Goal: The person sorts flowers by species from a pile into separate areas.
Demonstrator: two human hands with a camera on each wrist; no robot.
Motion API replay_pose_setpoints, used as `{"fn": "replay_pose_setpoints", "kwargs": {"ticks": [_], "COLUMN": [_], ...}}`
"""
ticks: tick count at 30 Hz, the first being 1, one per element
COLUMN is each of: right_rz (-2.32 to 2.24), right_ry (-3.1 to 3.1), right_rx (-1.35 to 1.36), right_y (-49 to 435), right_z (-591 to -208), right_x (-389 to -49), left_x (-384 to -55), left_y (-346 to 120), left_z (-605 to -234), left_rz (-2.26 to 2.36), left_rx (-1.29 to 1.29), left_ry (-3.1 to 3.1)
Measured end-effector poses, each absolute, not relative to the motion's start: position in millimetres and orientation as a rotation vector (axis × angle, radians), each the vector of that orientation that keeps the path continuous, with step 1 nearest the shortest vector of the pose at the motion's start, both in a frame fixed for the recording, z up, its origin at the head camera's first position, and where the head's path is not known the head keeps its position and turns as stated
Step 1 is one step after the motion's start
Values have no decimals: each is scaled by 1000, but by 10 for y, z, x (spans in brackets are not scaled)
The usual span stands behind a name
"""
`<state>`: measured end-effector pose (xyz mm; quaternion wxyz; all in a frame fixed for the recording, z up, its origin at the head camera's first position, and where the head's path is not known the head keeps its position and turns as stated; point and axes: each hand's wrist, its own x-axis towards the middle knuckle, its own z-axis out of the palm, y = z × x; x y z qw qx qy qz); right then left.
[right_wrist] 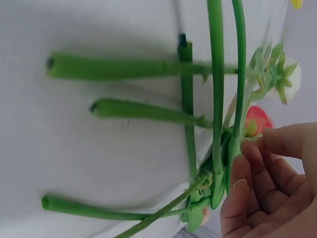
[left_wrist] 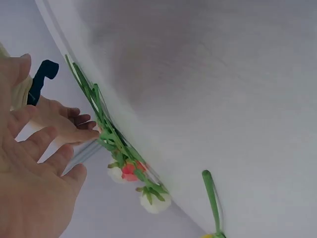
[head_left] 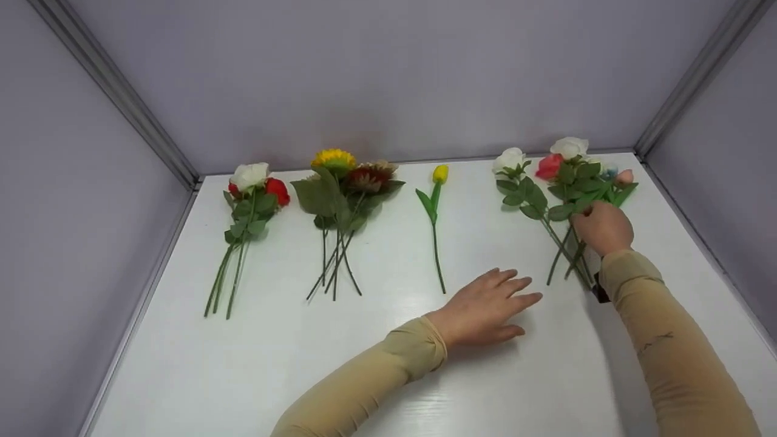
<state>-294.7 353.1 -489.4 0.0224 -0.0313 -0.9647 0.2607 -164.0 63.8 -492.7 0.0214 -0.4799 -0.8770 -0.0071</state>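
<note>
My right hand (head_left: 603,228) is at the right-hand bunch, its fingers bent among the green leaves and stems. In the right wrist view, the fingertips (right_wrist: 241,184) lie beside a green tulip leaf (right_wrist: 234,151); whether they pinch anything is hidden. That bunch has white roses (head_left: 508,159), a pinkish-red rose (head_left: 549,166) and a peach tulip (head_left: 624,176). Several stems cross, with cut ends toward me. My left hand (head_left: 488,308) hovers over the table, fingers spread and holding nothing. Nearest to it lies a single yellow tulip (head_left: 441,175), its stem pointing toward me.
On the white table (head_left: 200,376), a bunch of red and white roses (head_left: 249,177) lies at the far left. Beside it is a bunch with a yellow sunflower (head_left: 333,159) and dark red blooms (head_left: 370,178). Grey walls (head_left: 388,73) stand behind and at both sides.
</note>
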Motion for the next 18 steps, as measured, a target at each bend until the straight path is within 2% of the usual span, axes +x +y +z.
{"fn": "replay_pose_setpoints", "kwargs": {"ticks": [7,18], "right_rz": [880,932], "right_ry": [-3048,-3065], "right_rx": [-231,-297], "right_y": [3587,3554], "right_z": [-4926,-4985], "right_x": [-2971,-3037], "left_x": [-1508,-1508], "left_y": [763,787], "left_z": [-4965,-5032], "left_rz": [102,116], "left_rx": [-1585,-1567], "left_ry": [-2679,-2691]}}
